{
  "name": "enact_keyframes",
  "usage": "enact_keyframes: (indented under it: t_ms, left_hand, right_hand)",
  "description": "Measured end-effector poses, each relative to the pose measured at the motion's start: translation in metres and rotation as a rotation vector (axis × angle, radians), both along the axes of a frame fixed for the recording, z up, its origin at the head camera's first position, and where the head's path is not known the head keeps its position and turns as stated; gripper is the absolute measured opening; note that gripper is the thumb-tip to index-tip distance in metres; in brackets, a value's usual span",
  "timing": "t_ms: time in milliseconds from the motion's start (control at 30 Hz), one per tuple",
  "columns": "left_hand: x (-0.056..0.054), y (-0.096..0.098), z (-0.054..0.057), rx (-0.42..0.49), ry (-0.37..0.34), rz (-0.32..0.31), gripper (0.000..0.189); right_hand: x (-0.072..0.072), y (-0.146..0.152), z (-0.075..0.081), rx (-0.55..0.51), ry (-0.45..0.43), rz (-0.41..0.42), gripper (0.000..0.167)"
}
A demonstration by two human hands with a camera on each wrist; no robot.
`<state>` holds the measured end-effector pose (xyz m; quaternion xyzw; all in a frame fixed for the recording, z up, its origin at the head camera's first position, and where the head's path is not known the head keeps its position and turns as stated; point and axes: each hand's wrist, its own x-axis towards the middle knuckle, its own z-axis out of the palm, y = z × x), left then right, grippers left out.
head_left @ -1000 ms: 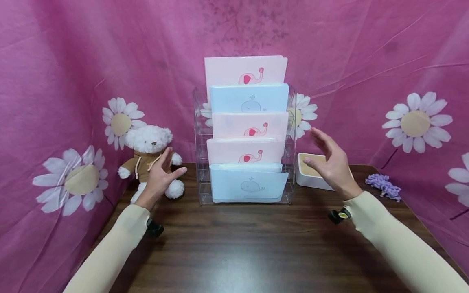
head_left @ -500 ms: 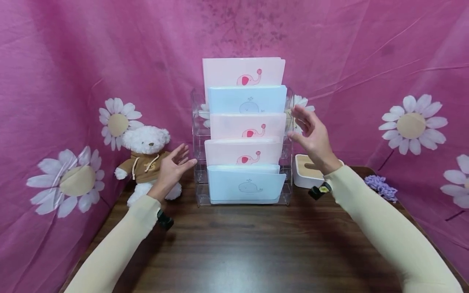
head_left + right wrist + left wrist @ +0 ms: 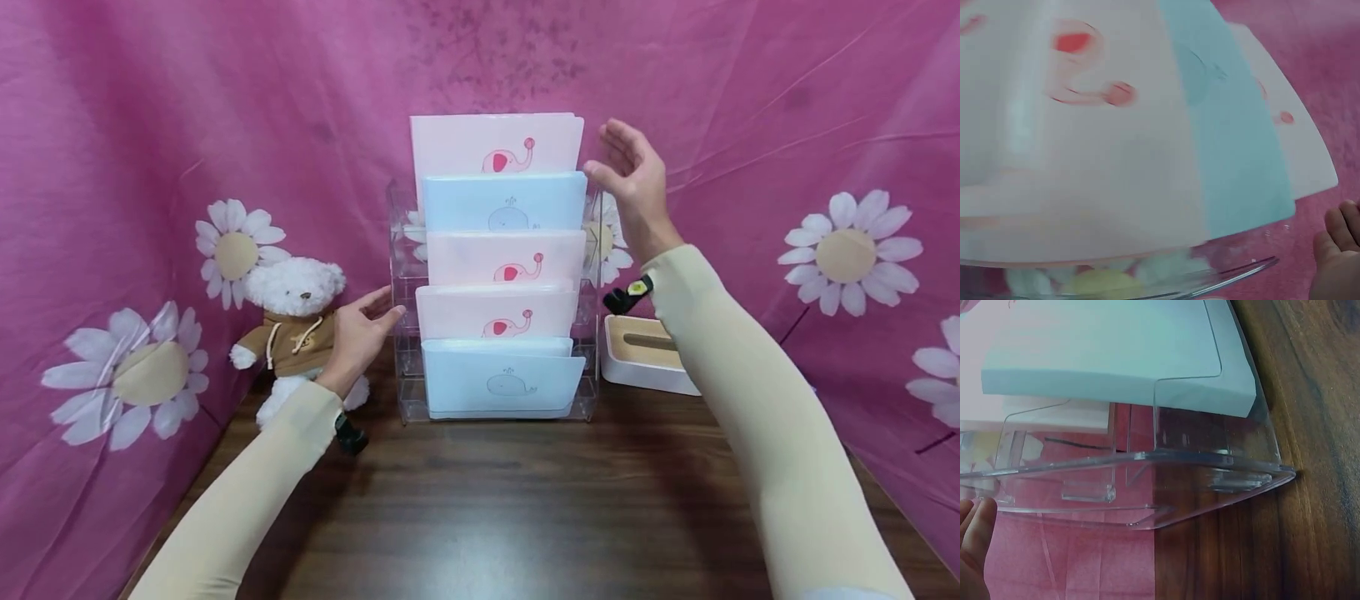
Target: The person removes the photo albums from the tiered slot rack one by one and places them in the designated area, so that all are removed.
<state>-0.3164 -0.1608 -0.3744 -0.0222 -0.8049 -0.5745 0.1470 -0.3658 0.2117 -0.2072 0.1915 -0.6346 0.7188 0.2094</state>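
A clear plastic tiered rack (image 3: 411, 385) stands on the table, filled with folders. At the front is a blue whale folder (image 3: 480, 387), and behind it rise a pink elephant folder (image 3: 457, 312), another pink one, a blue folder (image 3: 461, 200) and a tall pink folder (image 3: 450, 142) at the back. My left hand (image 3: 362, 337) is at the rack's left side, fingers extended, fingertips right at its clear edge. My right hand (image 3: 636, 183), fingers loosely extended and holding nothing, is raised beside the upper right corner of the back folders.
A white teddy bear (image 3: 296, 287) in a brown hoodie sits left of the rack, partly behind my left hand. To the right is a white box (image 3: 637, 375) with a slotted wooden lid. Pink flowered cloth (image 3: 750, 100) hangs around the brown table (image 3: 480, 517).
My right hand has moved up and left, from above the box to beside the top folders. The left hand has moved right, from the bear to the rack's side.
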Motion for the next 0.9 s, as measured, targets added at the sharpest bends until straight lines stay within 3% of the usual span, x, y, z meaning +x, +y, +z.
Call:
enact_keyframes:
  t_ms: [200,500,733,900]
  left_hand:
    - [0.004,0.000,0.002,-0.009,0.006,0.066,0.044]
    - [0.008,-0.001,-0.001,-0.060,0.029,0.104,0.038]
    - [0.007,-0.006,0.002,-0.092,0.030,0.122,0.037]
    - [0.008,-0.004,-0.003,-0.105,-0.009,0.105,0.039]
  right_hand:
    - [-0.023,-0.009,0.026,0.035,-0.060,-0.006,0.077]
    - [-0.049,-0.028,0.042,0.119,-0.191,-0.046,0.074]
    - [-0.062,-0.031,0.041,0.036,-0.274,-0.020,0.060]
    - [-0.063,-0.027,0.034,0.055,-0.422,0.010,0.046]
